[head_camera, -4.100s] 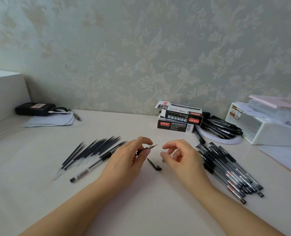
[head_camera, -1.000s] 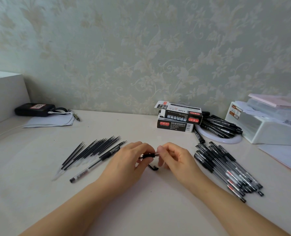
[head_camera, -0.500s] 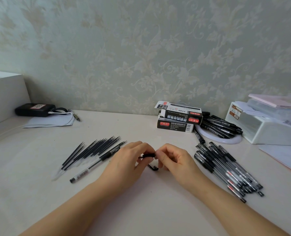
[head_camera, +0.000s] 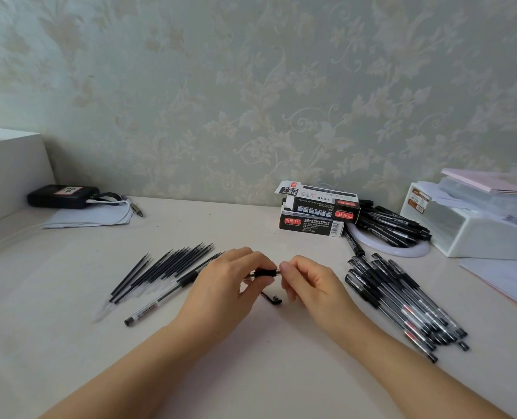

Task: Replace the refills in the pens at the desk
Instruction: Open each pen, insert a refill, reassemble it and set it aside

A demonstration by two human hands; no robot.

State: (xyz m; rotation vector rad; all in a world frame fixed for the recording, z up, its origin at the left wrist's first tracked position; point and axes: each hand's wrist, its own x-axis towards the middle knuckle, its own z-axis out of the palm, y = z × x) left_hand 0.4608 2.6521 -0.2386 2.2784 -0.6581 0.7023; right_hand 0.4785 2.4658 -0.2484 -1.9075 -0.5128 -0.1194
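I see the pen (head_camera: 262, 272) held just above the desk (head_camera: 70, 358) at mid-frame, its black rubber grip section showing between my two hands. My left hand (head_camera: 221, 285) curls its fingers and thumb round the barrel; my right hand (head_camera: 308, 282) pinches the tip end between thumb and forefinger. I judge the pen light and stiff, its clear barrel slippery, so the rubber grip is the place to take hold, and the threaded tip wants gentle turning lest it cross or crack. The pen cap (head_camera: 271, 297) lies on the desk at 6 o'clock from the pen, just below my fingers. Loose refills (head_camera: 166, 267) fan out at 9 o'clock, with a single pen (head_camera: 166, 294) beside them; the heap of pens (head_camera: 402, 300) lies at 3 o'clock, the pen boxes (head_camera: 314, 216) at 1 o'clock. Four seconds ago my hands were apart and the bare refill tip stuck out; now they meet on the grip, closing the pen.
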